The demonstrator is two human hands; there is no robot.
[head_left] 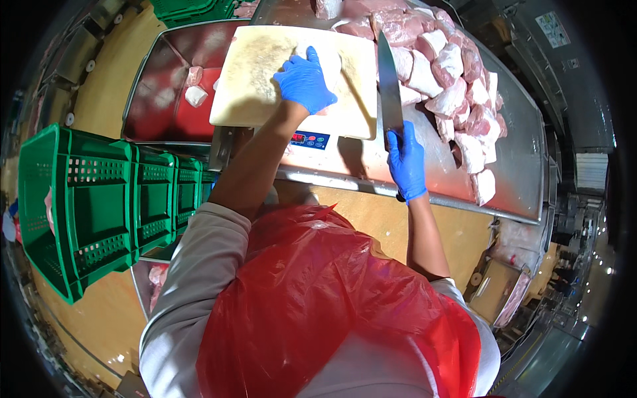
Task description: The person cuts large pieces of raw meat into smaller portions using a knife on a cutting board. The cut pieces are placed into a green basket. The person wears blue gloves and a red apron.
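Observation:
My left hand (305,83), in a blue glove, rests on the white cutting board (249,79) with its fingers stretched out. Around its fingertips lies a pale, whitish piece (330,61) whose kind is hard to make out in the glare. A bit of pink shows beside the heel of this hand. My right hand (407,161), gloved in blue too, is closed round the handle of a long knife (389,83). The blade points away from me, just off the board's right edge. Raw meat chunks (458,99) are heaped to the right of the blade.
A scale display (309,140) shows at the board's near edge. Left of the board, a metal bin (159,99) holds a few meat pieces (195,96). Green crates (99,192) stand at left. The steel table's raised rim (371,188) runs in front of me.

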